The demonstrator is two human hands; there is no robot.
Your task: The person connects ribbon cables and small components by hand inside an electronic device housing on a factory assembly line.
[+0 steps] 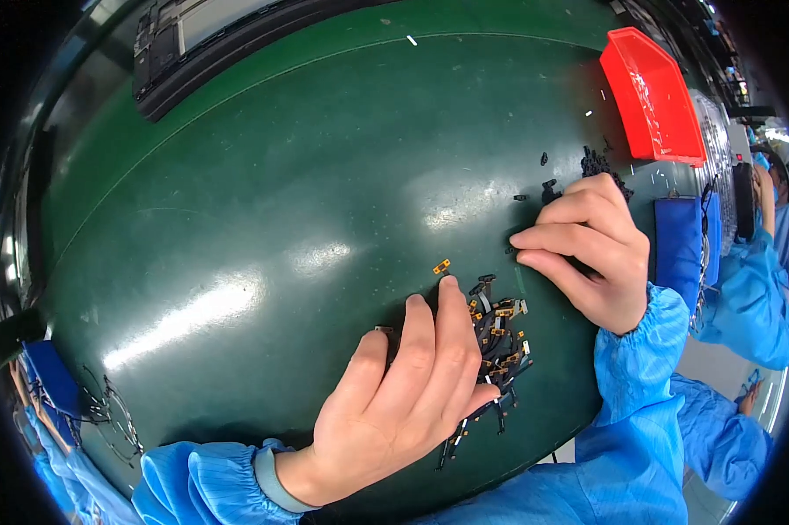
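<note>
My left hand (pixel 403 372) rests on the green mat with its fingers stretched out and apart. Its fingertips touch a small flex cable, whose orange connector end (pixel 442 267) sticks out beyond them; the rest is mostly under the hand. Beside that hand lies a pile of black flex cables (pixel 501 346) with orange and silver ends. My right hand (pixel 587 249) is closed in a pinch over the mat. A tiny black part (pixel 511 249) shows at its fingertips, its exact kind too small to tell. Just beyond this hand is a heap of similar small black parts (pixel 597 163).
A red plastic bin (pixel 652 96) stands at the far right, next to a blue box (pixel 679 241). At the far left sits a black tray-like case (pixel 210 52). Small white scraps lie near the bin. People in blue smocks (pixel 749 297) are along the right edge.
</note>
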